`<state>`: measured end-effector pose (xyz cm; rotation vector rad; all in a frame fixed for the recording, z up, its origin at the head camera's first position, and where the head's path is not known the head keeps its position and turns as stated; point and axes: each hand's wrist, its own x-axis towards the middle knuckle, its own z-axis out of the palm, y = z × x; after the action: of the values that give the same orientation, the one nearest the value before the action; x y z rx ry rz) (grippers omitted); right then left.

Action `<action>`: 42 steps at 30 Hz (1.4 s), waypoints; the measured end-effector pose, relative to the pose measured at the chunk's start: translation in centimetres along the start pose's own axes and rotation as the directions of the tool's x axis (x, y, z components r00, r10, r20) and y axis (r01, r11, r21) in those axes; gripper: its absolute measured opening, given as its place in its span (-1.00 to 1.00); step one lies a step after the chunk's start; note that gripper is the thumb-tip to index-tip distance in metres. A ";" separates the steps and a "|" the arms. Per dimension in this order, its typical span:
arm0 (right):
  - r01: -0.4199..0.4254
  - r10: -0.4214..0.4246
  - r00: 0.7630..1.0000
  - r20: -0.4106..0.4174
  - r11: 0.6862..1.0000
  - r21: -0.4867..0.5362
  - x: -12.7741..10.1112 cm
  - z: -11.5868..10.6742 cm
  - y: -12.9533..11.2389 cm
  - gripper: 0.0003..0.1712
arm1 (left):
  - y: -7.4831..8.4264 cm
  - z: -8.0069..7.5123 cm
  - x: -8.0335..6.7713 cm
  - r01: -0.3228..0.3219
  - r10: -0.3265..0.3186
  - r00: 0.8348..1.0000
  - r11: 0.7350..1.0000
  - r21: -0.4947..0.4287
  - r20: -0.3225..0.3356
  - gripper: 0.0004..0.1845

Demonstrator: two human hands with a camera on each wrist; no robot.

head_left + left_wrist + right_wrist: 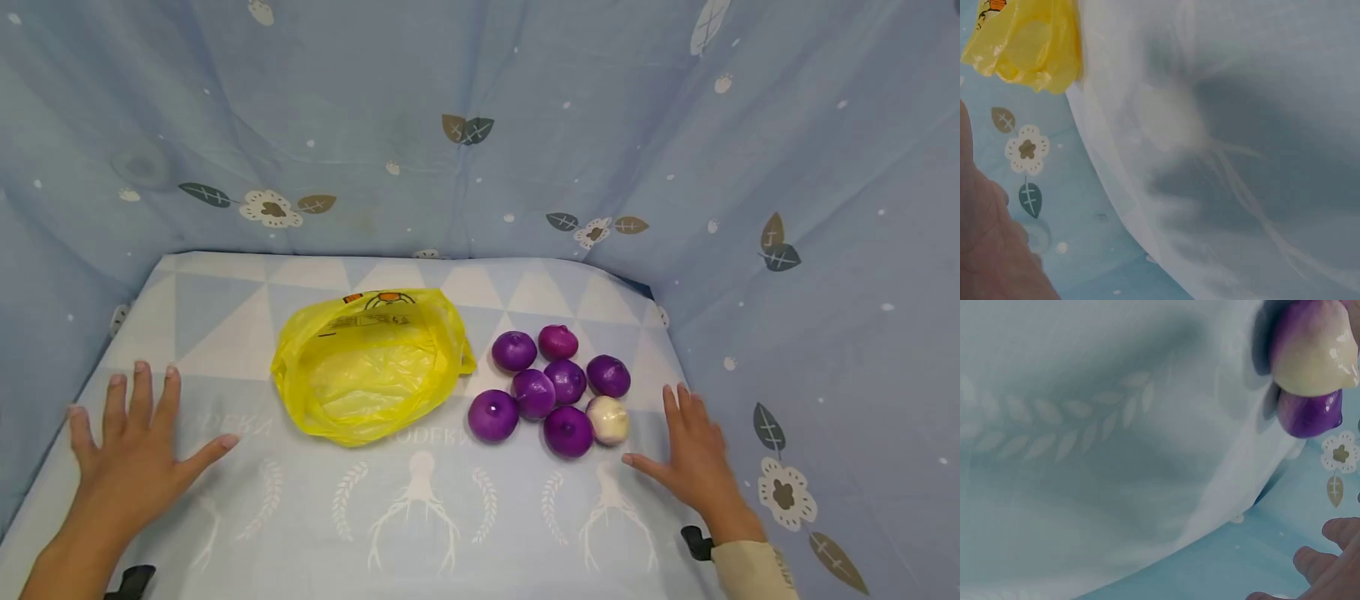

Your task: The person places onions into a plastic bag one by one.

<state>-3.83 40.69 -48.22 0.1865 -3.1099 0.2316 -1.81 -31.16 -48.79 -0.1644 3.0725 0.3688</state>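
Pale blue leaf-and-flower cloth walls on three sides; triangle-patterned tablecloth; soft even light

blue leaf-print cloth behind; deer-print tablecloth below.

yellow bag cut off at frame edge, left hand blurred, pale onion cropped

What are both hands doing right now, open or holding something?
Left hand: open, fingers spread flat on the pale blue patterned tablecloth, holding nothing.
Right hand: open, flat on the cloth beside the round purple onions, holding nothing.
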 end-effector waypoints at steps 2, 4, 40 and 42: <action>0.013 -0.013 1.000 -0.001 1.000 0.005 0.1 0.2 -0.3 0.58 | 0.2 0.1 0.1 -0.034 0.034 0.999 0.999 -0.036 -0.013 0.40; 0.032 -0.032 0.999 -0.008 0.999 0.011 0.3 0.4 -0.6 0.56 | 0.6 0.2 0.2 -0.061 0.060 0.998 0.996 -0.070 -0.022 0.37; 0.036 -0.053 0.997 0.064 0.969 0.244 1.7 2.6 -3.3 -0.06 | 9.4 1.3 1.4 -0.015 -0.029 0.990 0.948 -0.319 -0.135 -0.19; 0.030 -0.049 0.997 0.066 0.967 0.253 1.8 2.6 -3.4 -0.06 | 9.5 1.4 1.4 -0.021 -0.032 0.987 0.946 -0.324 -0.156 -0.23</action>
<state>-5.18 36.73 -50.24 0.2659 -3.1334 0.6347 -4.24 -21.78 -47.98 -0.2235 3.1392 0.9058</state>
